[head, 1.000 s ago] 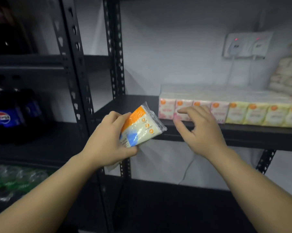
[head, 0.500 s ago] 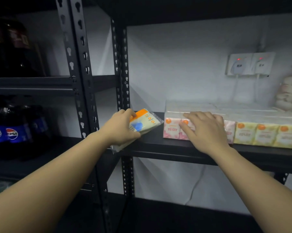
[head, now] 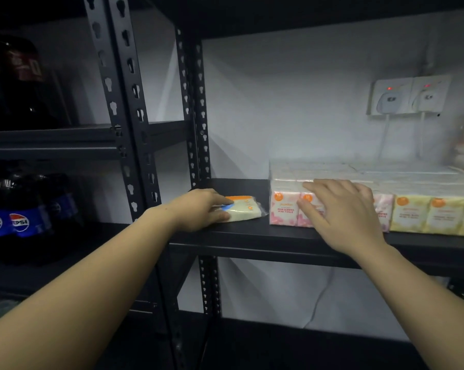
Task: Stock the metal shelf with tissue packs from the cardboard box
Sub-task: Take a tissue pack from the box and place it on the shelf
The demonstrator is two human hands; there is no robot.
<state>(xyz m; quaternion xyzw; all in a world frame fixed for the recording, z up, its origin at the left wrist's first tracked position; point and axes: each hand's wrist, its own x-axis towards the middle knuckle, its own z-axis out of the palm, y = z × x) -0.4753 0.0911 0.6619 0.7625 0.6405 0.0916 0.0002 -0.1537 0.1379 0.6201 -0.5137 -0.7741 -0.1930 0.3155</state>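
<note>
Tissue pack (head: 243, 209) lying flat on the metal shelf (head: 252, 236), long axis left to right, orange end toward the back wall. Left hand (head: 199, 209) grips its left end. Right hand (head: 340, 209), fingers spread, rests on the pink packs (head: 283, 209) just beside.

The left hand (head: 199, 209) covers the near end of the tissue pack (head: 243, 209) it holds. The right hand (head: 343, 209) hides part of the pink packs (head: 283, 210). The yellow packs (head: 433, 214) run off the right edge; their print is too blurred to read. The soda bottles (head: 20, 209) are cut off at the left.
</note>
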